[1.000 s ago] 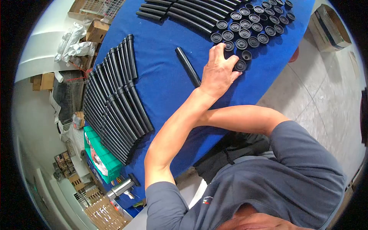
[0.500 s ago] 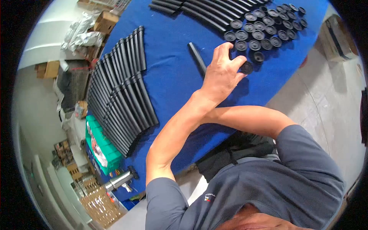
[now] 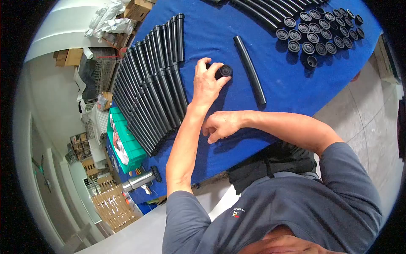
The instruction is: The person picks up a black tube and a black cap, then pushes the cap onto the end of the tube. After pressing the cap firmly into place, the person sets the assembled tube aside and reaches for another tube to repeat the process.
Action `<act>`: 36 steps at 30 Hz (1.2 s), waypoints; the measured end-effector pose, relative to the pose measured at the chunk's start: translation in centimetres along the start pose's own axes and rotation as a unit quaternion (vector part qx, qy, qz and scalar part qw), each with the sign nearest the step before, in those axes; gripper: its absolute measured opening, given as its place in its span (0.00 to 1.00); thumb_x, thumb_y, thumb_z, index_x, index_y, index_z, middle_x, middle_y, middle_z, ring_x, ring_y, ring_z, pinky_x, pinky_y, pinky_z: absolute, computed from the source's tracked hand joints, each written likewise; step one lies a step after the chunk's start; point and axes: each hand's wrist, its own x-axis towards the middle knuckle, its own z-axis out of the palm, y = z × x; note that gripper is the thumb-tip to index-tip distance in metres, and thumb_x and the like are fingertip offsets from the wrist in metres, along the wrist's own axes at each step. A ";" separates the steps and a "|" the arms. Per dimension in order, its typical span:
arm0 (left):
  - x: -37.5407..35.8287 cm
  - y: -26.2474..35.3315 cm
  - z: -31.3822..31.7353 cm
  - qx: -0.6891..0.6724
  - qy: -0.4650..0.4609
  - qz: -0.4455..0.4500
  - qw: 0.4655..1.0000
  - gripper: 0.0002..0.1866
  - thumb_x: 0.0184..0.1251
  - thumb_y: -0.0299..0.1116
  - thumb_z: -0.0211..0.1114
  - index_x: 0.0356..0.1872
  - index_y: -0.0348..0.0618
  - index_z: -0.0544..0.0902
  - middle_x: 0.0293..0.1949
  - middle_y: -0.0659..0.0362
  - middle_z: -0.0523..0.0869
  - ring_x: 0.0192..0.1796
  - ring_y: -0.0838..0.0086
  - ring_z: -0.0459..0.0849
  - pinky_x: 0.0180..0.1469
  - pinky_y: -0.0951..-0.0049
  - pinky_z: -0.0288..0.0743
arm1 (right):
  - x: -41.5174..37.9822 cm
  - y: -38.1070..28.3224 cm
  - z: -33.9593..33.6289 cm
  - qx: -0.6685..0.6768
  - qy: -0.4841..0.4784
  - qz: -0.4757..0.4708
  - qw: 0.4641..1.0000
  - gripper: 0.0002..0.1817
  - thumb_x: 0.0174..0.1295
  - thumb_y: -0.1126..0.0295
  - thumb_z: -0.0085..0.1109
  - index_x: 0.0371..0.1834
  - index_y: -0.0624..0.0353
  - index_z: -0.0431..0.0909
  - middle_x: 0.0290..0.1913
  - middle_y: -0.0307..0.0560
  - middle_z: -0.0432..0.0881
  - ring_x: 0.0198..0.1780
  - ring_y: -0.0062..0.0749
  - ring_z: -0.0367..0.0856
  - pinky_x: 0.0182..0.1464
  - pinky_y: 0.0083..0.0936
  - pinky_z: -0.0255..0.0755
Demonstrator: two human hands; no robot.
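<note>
My left hand (image 3: pixel 206 83) is closed on a black round cap (image 3: pixel 226 70) with ringed grooves, held over the blue cloth between the tubes and a lone tube. Just below it, my right hand (image 3: pixel 223 125) has loosely curled fingers, thumb apart, and nothing visible in it; it is close to my left forearm. A single black tube (image 3: pixel 250 72) lies right of my left hand. To the left, black tubes (image 3: pixel 148 97) lie side by side in two overlapping rows, with wider collars at their upper ends. Several more black caps (image 3: pixel 314 37) are grouped at the upper right.
The blue cloth (image 3: pixel 287 80) covers the table. More black tubes (image 3: pixel 270 10) lie at its far edge. On the left are a green bin (image 3: pixel 127 142) and a silver cylindrical tool with a black end (image 3: pixel 141 180). Cartons (image 3: pixel 137 9) stand beyond the table.
My left hand has moved left, away from the group of caps, carrying one cap. My right hand now shows from beneath my left forearm. The view has shifted, and the lone tube is uncovered.
</note>
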 end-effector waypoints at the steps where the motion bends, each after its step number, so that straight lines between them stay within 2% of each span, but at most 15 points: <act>1: -0.1 -0.2 0.3 0.001 -0.004 -0.003 1.000 0.26 0.50 0.42 0.82 0.51 0.45 0.89 0.61 0.44 0.77 0.64 0.48 0.78 0.67 0.53 0.74 | 0.0 0.0 0.0 0.004 -0.002 0.002 1.000 0.24 0.61 0.61 0.69 0.52 0.71 0.83 0.33 0.54 0.89 0.30 0.38 0.88 0.35 0.36 0.81; 11: 0.4 1.1 -2.6 0.025 -0.013 -0.032 0.999 0.38 0.55 0.53 0.80 0.63 0.41 0.83 0.72 0.42 0.73 0.71 0.48 0.75 0.72 0.54 0.71 | -0.1 0.2 0.0 0.013 0.003 -0.002 1.000 0.24 0.62 0.60 0.69 0.52 0.71 0.82 0.34 0.55 0.89 0.30 0.37 0.87 0.35 0.36 0.80; 12: 0.8 1.1 -3.1 0.014 0.022 -0.030 0.999 0.34 0.61 0.53 0.77 0.62 0.39 0.83 0.69 0.42 0.78 0.69 0.48 0.78 0.72 0.56 0.71 | -0.1 0.2 0.0 0.014 0.001 0.000 1.000 0.24 0.61 0.60 0.69 0.52 0.71 0.82 0.33 0.54 0.88 0.30 0.37 0.87 0.36 0.36 0.80; 13: 1.5 0.5 -3.3 0.006 0.092 0.012 0.996 0.29 0.66 0.51 0.73 0.59 0.39 0.84 0.61 0.42 0.83 0.62 0.51 0.84 0.63 0.55 0.77 | -0.1 0.2 0.0 0.016 -0.001 0.002 1.000 0.24 0.61 0.60 0.69 0.51 0.71 0.82 0.33 0.54 0.88 0.30 0.37 0.87 0.36 0.37 0.80; 15: 2.2 1.4 -4.6 -0.109 0.133 -0.067 0.983 0.24 0.71 0.47 0.69 0.56 0.37 0.85 0.53 0.45 0.88 0.49 0.52 0.90 0.50 0.58 0.82 | 0.0 0.2 0.0 0.020 0.000 -0.005 1.000 0.24 0.61 0.60 0.70 0.51 0.71 0.82 0.32 0.53 0.87 0.30 0.37 0.86 0.35 0.36 0.80; 16: 2.6 2.3 -4.9 -0.136 0.159 -0.069 0.975 0.20 0.71 0.44 0.70 0.53 0.39 0.85 0.40 0.47 0.91 0.36 0.55 0.90 0.39 0.60 0.82 | 0.0 0.3 0.1 0.023 0.003 -0.014 1.000 0.24 0.61 0.60 0.70 0.51 0.71 0.82 0.30 0.52 0.86 0.29 0.37 0.86 0.34 0.36 0.79; 19: 2.8 6.8 -5.6 -0.154 -0.073 -0.109 0.979 0.16 0.71 0.43 0.68 0.52 0.44 0.85 0.32 0.46 0.90 0.36 0.53 0.91 0.40 0.57 0.83 | -0.2 0.4 0.2 0.044 0.015 -0.014 0.999 0.21 0.61 0.61 0.71 0.47 0.69 0.82 0.30 0.49 0.85 0.27 0.34 0.85 0.32 0.34 0.79; 20: 2.5 7.3 -4.2 -0.136 -0.107 -0.040 0.984 0.15 0.71 0.39 0.68 0.54 0.46 0.85 0.26 0.54 0.88 0.26 0.71 0.85 0.32 0.67 0.79 | -0.2 0.4 0.3 0.053 0.019 -0.012 0.998 0.20 0.61 0.62 0.71 0.45 0.69 0.82 0.30 0.48 0.85 0.27 0.33 0.85 0.31 0.33 0.80; 21: 2.7 8.3 -3.7 -0.102 -0.181 -0.014 0.978 0.17 0.71 0.42 0.68 0.54 0.45 0.84 0.28 0.50 0.88 0.28 0.63 0.88 0.34 0.64 0.81 | 0.0 0.8 0.5 0.065 0.021 -0.032 0.997 0.19 0.61 0.62 0.71 0.45 0.69 0.82 0.29 0.47 0.84 0.26 0.32 0.83 0.31 0.33 0.79; 23: 2.3 9.2 -1.7 -0.061 -0.224 0.033 0.972 0.18 0.71 0.43 0.67 0.55 0.44 0.84 0.28 0.49 0.89 0.32 0.57 0.90 0.35 0.61 0.82 | 0.4 1.8 1.0 0.091 0.025 -0.074 0.993 0.17 0.61 0.64 0.71 0.43 0.68 0.81 0.27 0.45 0.82 0.25 0.30 0.81 0.29 0.33 0.77; 27: 3.2 8.5 1.1 -0.089 -0.270 0.054 0.957 0.21 0.67 0.46 0.71 0.52 0.42 0.85 0.28 0.49 0.89 0.31 0.60 0.92 0.36 0.61 0.84 | 0.7 2.6 1.6 0.056 0.055 -0.090 0.993 0.16 0.63 0.64 0.70 0.42 0.68 0.81 0.25 0.42 0.80 0.25 0.29 0.79 0.29 0.32 0.76; 30: 3.7 8.6 0.8 -0.137 -0.299 -0.016 0.944 0.24 0.62 0.49 0.75 0.49 0.40 0.86 0.30 0.49 0.91 0.25 0.66 0.91 0.36 0.63 0.84 | -0.8 -1.1 -0.3 0.018 -0.009 0.039 0.999 0.13 0.67 0.65 0.69 0.47 0.63 0.86 0.37 0.47 0.87 0.39 0.32 0.82 0.44 0.36 0.77; 33: 2.5 8.0 1.6 -0.114 -0.191 0.040 0.974 0.23 0.61 0.50 0.75 0.47 0.42 0.86 0.31 0.47 0.91 0.31 0.55 0.92 0.39 0.59 0.85 | -0.1 2.1 0.7 0.046 0.017 -0.026 0.998 0.17 0.69 0.63 0.68 0.56 0.62 0.84 0.53 0.51 0.86 0.56 0.35 0.81 0.63 0.37 0.72; 35: 1.7 8.9 0.0 -0.125 -0.131 -0.001 0.983 0.24 0.61 0.51 0.75 0.48 0.42 0.85 0.31 0.46 0.90 0.34 0.51 0.91 0.40 0.56 0.85 | -1.3 0.3 -0.1 0.090 0.006 -0.062 0.994 0.21 0.71 0.63 0.67 0.63 0.61 0.81 0.63 0.52 0.83 0.67 0.36 0.77 0.74 0.37 0.65; 36: 1.2 9.8 -1.7 -0.135 -0.107 -0.036 0.984 0.25 0.62 0.52 0.75 0.49 0.42 0.83 0.30 0.46 0.90 0.34 0.52 0.91 0.41 0.56 0.85 | 0.2 3.6 1.0 0.088 0.041 -0.143 0.985 0.18 0.72 0.64 0.64 0.61 0.60 0.81 0.59 0.51 0.83 0.64 0.35 0.78 0.70 0.39 0.68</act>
